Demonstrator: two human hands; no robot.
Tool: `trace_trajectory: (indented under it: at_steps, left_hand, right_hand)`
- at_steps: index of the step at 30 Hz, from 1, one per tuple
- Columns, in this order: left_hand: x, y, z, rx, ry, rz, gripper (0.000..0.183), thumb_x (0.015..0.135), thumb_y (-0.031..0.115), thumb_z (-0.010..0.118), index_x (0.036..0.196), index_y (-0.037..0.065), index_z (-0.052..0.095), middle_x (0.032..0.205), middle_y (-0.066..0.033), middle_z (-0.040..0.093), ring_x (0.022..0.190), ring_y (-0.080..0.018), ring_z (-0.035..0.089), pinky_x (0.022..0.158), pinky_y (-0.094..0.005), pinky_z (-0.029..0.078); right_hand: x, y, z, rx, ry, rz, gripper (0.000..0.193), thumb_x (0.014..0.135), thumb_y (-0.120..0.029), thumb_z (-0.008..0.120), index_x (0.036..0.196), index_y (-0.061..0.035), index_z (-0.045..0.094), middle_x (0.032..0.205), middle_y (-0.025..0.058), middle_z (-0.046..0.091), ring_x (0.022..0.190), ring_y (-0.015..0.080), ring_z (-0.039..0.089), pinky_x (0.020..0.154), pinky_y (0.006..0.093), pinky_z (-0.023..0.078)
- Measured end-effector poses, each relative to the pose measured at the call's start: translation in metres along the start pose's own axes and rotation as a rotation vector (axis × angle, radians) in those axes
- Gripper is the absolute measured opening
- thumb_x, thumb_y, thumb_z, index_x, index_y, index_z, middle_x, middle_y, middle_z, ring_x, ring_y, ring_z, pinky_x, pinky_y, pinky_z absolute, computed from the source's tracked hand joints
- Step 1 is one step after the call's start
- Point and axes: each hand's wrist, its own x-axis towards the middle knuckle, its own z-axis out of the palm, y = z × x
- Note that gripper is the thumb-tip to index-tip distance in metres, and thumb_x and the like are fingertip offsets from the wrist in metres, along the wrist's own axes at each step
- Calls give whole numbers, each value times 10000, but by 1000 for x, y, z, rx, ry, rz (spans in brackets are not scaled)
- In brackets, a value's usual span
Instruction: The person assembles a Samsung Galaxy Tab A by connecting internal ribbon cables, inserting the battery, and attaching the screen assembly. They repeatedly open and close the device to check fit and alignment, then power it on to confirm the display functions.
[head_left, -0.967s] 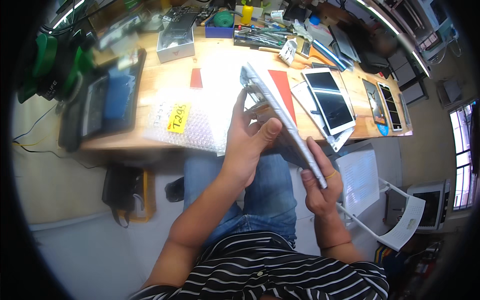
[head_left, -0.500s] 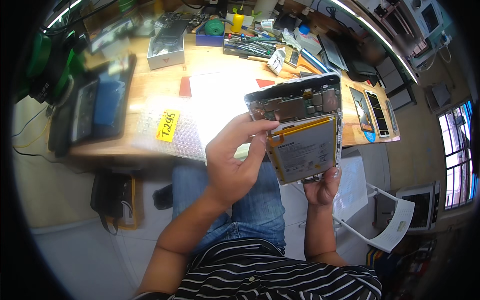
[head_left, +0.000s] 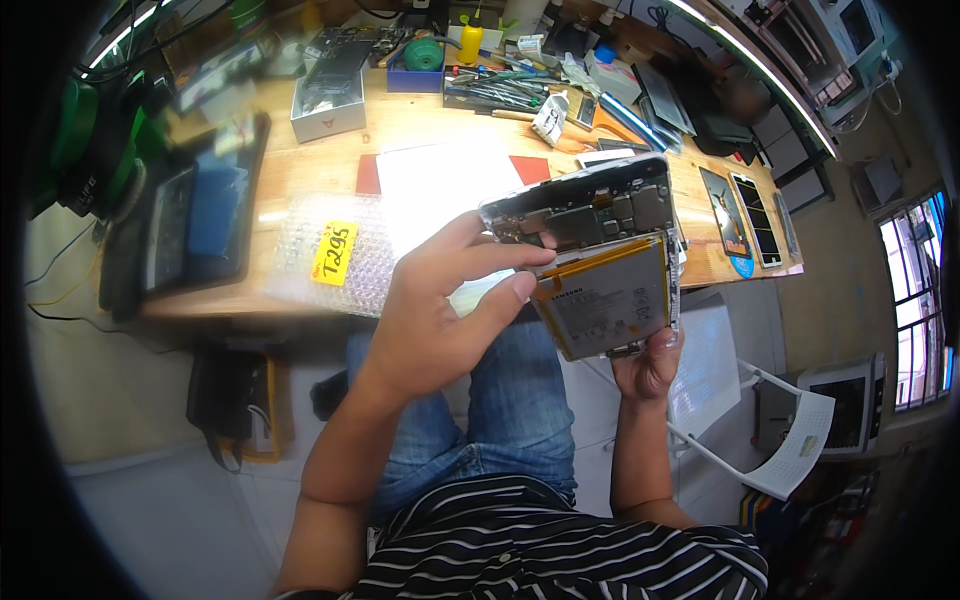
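A tablet (head_left: 560,215) without its cover is held up tilted over my lap and the bench edge. Its inside faces me, showing a circuit board (head_left: 575,228) with metal shields along the upper end and a grey battery (head_left: 610,300) with yellow-orange edging below. My right hand (head_left: 650,365) grips the lower right corner, thumb on the frame; its other fingers are hidden behind. At the left edge my left hand (head_left: 445,300) has its index fingertip over the board's lower end and its thumb beside the battery. A further finger passes behind the frame.
On the wooden bench lie white paper (head_left: 420,185), bubble wrap (head_left: 300,245) with a yellow label, and a dark device (head_left: 220,215). Behind stand a white box (head_left: 330,115) and a tool tray (head_left: 495,95). Screen panels (head_left: 755,222) lie right; a white chair (head_left: 790,445) stands below.
The tablet has tipped back a little and shifted slightly left. My left hand has moved left and down, its thumb and index fingertip spreading slightly apart. My right hand keeps its hold.
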Motion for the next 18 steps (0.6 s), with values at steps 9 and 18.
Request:
trace_trajectory:
  at_steps: [9, 18]
  left_hand:
    - [-5, -6, 4, -354, 101, -232, 151, 872, 67, 767, 987, -31, 763, 994, -97, 678, 946, -175, 669, 815, -279, 537]
    - [-17, -3, 11, -204, 263, -168, 151, 882, 46, 762, 981, -64, 732, 1085, -115, 652, 900, -164, 686, 731, -255, 565]
  right_hand:
    - [-14, 4, 6, -422, 67, -214, 604, 908, -319, 768, 1293, 113, 591, 1138, 186, 702, 1033, 198, 662, 901, 296, 508]
    - [-11, -2, 13, -342, 92, -123, 573, 919, -278, 753, 1286, 131, 590, 1226, 229, 673, 1124, 249, 641, 1002, 368, 465]
